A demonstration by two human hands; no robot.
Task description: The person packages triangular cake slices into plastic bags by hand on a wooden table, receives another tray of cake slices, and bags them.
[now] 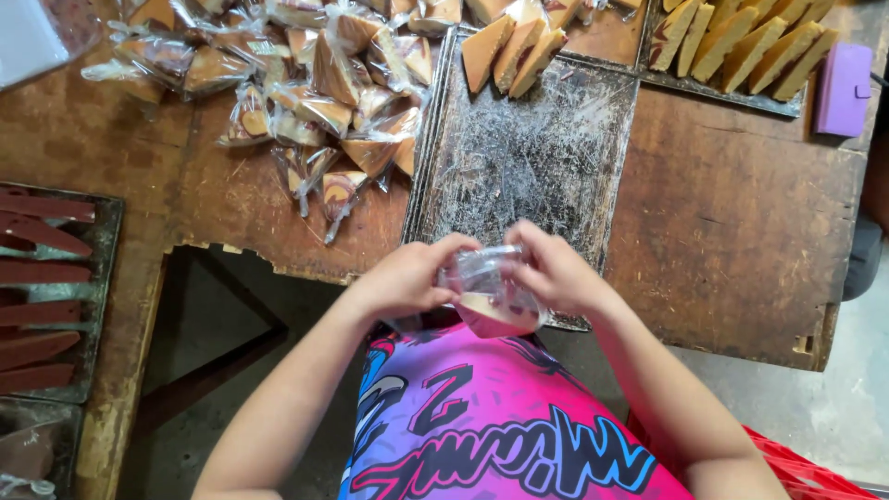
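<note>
Item: wedge of cake in a clear plastic bag (488, 294), held close to the person's chest, just off the near edge of the wooden bench (741, 231). The slice shows a pale face and a reddish-brown underside through the film.

Left hand (405, 278): closed on the left side of the bag, fingers curled over the top of the film.

Right hand (554, 270): closed on the right side of the same bag, fingertips pinching the plastic at the top. The two hands almost meet above the slice.

Directly beyond the hands: a worn, scratched metal baking tray (528, 157), mostly bare, with three unwrapped cake wedges (514, 48) standing at its far end.

Far right of the bench: a second tray carrying a row of unwrapped cake slices (741, 42), set on edge side by side. A purple pouch (843, 88) lies just beside it at the bench edge.

Far left of centre: a loose heap of bagged cake wedges (306, 83), each in clear plastic, lying on the bench beside the worn tray.

Left margin: a dark tray holding reddish-brown strips (42, 278), laid roughly parallel, well apart from the hands.

Lower right corner: part of a red plastic crate (806, 472) on the floor.

Person's garment: a pink, purple and blue printed shirt (500, 417).
</note>
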